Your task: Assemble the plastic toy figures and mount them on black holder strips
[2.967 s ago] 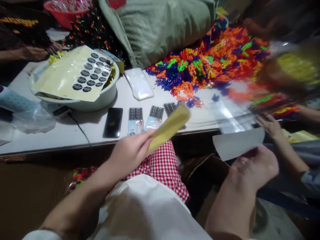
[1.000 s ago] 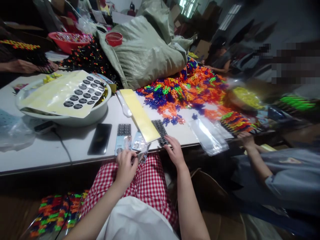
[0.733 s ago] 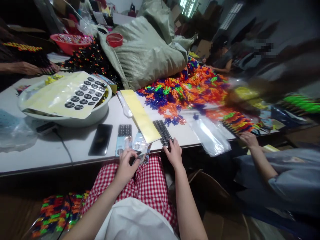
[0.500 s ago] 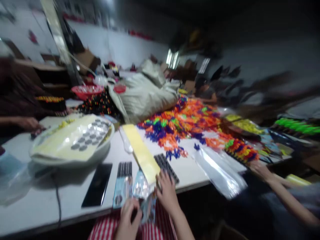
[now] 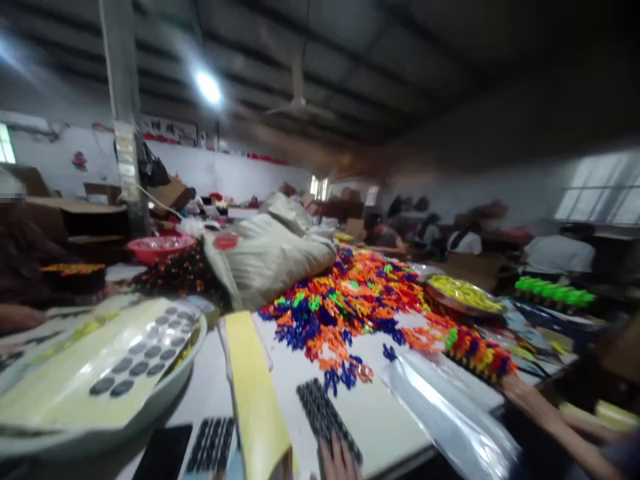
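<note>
My right hand (image 5: 338,459) shows at the bottom edge, fingers stretched out over the near end of a dark strip with rows of small black bumps (image 5: 323,407). Its thumb and palm are mostly cut off by the frame. To its left a long yellow paper strip (image 5: 253,380) lies on the white table, its near end curling up. Further left are a second black bumpy card (image 5: 211,443) and a black phone (image 5: 163,453), both cut off below. My left hand is out of the picture.
A large pale basin (image 5: 197,353) holds a sheet with grey discs (image 5: 140,368). Beyond lie a heap of orange and blue plastic pieces (image 5: 350,300) and a big whitish sack (image 5: 270,257). Clear plastic bags (image 5: 450,407) overhang the table edge, near a co-worker's arm (image 5: 545,410).
The view has tilted up, so the table sits lower. My right hand has moved from the yellow strip's near end onto the black bumpy strip. My left hand has left the picture.
</note>
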`<action>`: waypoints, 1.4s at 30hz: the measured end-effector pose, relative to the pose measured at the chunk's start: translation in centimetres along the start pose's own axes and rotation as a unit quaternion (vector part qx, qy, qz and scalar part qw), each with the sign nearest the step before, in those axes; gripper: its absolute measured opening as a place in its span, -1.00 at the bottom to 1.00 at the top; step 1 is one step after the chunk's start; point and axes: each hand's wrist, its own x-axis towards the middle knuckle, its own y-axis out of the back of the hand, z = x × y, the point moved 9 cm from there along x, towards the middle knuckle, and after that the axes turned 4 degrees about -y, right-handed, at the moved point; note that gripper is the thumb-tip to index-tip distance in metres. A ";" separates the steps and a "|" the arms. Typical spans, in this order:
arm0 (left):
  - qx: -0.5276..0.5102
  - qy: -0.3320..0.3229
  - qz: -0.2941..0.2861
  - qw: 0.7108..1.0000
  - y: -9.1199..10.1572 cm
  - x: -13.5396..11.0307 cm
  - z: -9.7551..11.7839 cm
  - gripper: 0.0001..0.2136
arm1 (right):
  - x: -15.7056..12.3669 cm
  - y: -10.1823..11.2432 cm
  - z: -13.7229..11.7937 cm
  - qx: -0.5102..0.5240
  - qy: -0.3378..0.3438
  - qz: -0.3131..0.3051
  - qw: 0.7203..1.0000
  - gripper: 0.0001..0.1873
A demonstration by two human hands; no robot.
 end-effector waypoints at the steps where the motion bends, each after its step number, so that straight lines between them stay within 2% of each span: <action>1: -0.001 0.031 -0.008 0.999 -0.1 -2.9 -1.2 -0.79 | -1.6 -0.1 0.6 -0.011 -0.021 -0.030 0.999 -0.62; 3: -0.024 0.104 -0.006 0.994 0.1 -7.9 -2.6 -0.75 | -4.0 -0.5 0.8 -0.013 -0.049 -0.101 0.994 -0.57; 4: -0.046 0.140 -0.004 0.989 0.2 -9.6 -2.7 -0.71 | -4.6 -0.5 0.6 0.009 -0.056 -0.127 0.990 -0.56; 6: -0.106 0.200 -0.002 0.974 0.1 -11.4 -2.3 -0.65 | -5.1 0.0 0.1 0.088 -0.087 -0.144 0.982 -0.58; 8: -0.162 0.224 -0.018 0.961 -0.5 -11.4 -1.2 -0.62 | -5.4 0.6 0.3 0.204 -0.164 -0.142 0.955 -0.57; 11: -0.211 0.232 -0.020 0.949 -0.8 -10.5 0.0 -0.63 | -6.3 1.1 0.5 0.329 -0.264 -0.174 0.890 -0.59; 13: -0.217 0.231 -0.017 0.948 -0.7 -10.2 0.5 -0.68 | -6.9 1.7 0.2 0.357 -0.289 -0.201 0.865 -0.66; 15: -0.219 0.228 -0.021 0.948 -0.8 -10.3 0.6 -0.72 | -7.2 2.5 -0.1 0.368 -0.294 -0.210 0.857 -0.72; 22: -0.195 0.205 -0.041 0.958 -3.4 -9.8 -0.2 -0.77 | -6.8 3.5 1.4 0.399 -0.317 -0.154 0.846 -0.70; 28: -0.194 0.183 -0.063 0.962 -6.1 -8.5 0.0 -0.81 | -5.7 3.3 2.7 0.376 -0.315 -0.135 0.861 -0.75; 32: -0.160 0.172 -0.059 0.970 -6.6 -8.0 -0.5 -0.84 | -4.8 3.4 3.2 0.368 -0.302 -0.111 0.872 -0.77; 37: -0.017 0.073 -0.023 0.997 -5.8 -6.8 -0.4 -0.81 | -3.8 2.6 3.8 0.336 -0.306 -0.100 0.885 -0.76; 42: 0.015 0.101 -0.048 0.994 -6.7 -6.9 -1.3 -0.87 | -3.6 1.7 4.4 0.298 -0.303 -0.117 0.898 -0.71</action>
